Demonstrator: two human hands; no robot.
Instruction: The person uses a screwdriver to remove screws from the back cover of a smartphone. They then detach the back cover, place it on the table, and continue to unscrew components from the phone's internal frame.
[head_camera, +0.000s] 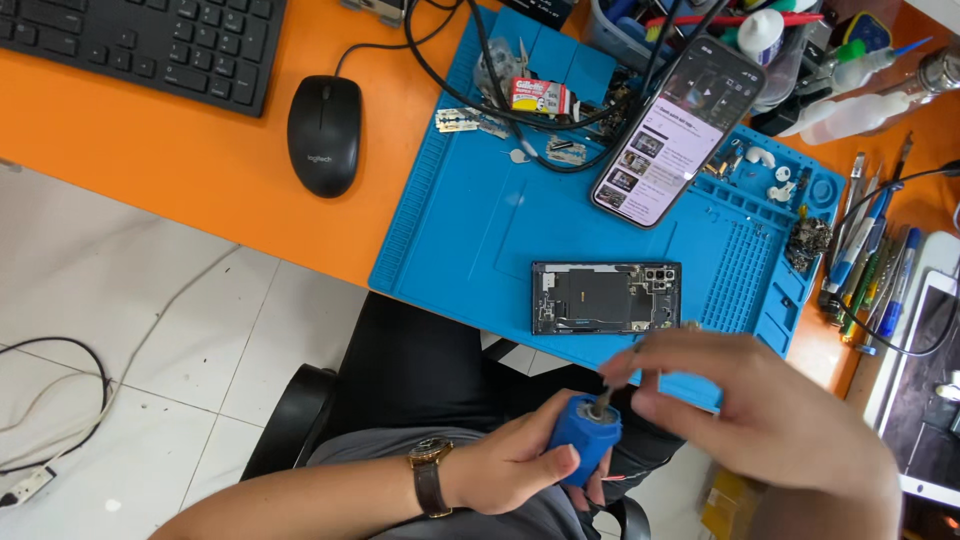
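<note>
Head view showed the person seated at an orange desk (200, 170), both hands working just below its near edge, over the lap. The left hand (510, 465) was clenched round a small blue cylinder (583, 437), holding it upright with its open top turned toward the other hand, seemingly so that the top could be reached. The right hand (770, 415) pinched a thin dark tool (615, 385) between thumb and fingers, its tip resting in or at the cylinder's top; whether it went inside could not be told. A brown-strapped wristwatch (430, 470) sat on the left wrist.

An opened phone (606, 297), back cover off and internals exposed, lay flat on the blue work mat (470, 220), near the mat's front edge and close to the hands. A second phone (678, 130), screen lit, was propped at a tilt further back, apparently for viewing while working. A small red-and-white packet (527, 95) lay at the mat's far side among black cables, with loose razor blades (460, 121) just beside it. White squeeze bottles (850, 110) and a row of hand tools (870, 260) occupied the right end. A black mouse (324, 133) and keyboard (140, 40) sat to the left, well apart.
</note>
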